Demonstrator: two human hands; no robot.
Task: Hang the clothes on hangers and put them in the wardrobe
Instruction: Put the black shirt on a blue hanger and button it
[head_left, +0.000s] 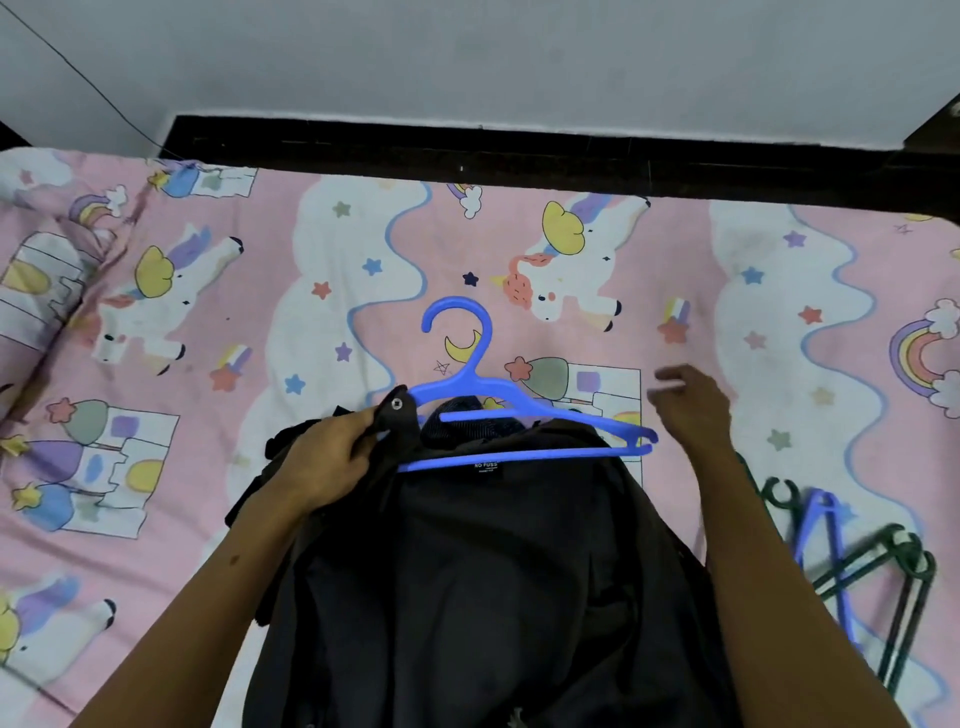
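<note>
Left hand (332, 457) grips the soft, limp dark shirt's (493, 571) collar over a stiff blue hanger (519, 415); right hand (685, 405) hovers open, empty.

A small black label (486, 468) sewn inside the collar of the dark garment (493, 571) reads "NO FUSS" in white capitals. A finer line of print sits beneath it, too small to read. Nothing else carries readable text.

A pink unicorn-print bedsheet (218, 322), a dark bed frame (519, 150) along its far edge, a grey wall (467, 57) beyond.
</note>
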